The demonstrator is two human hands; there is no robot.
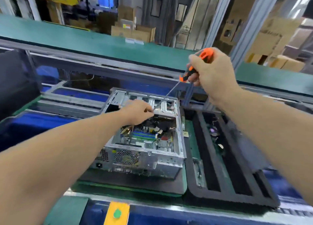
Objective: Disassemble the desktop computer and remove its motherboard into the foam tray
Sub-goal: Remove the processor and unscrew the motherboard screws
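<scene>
Below, motherboard (149, 138); right hand (215, 72) grips screwdriver (194, 67), left hand (137, 113) pinches its tip.

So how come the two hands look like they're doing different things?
The right hand is raised high and wraps round the orange screwdriver handle; the left hand is down at the open computer case, pinching near the screwdriver's tip. The right hand makes a whole fist; the left hand uses only fingertips. Both are bare and work the same tool.
</scene>
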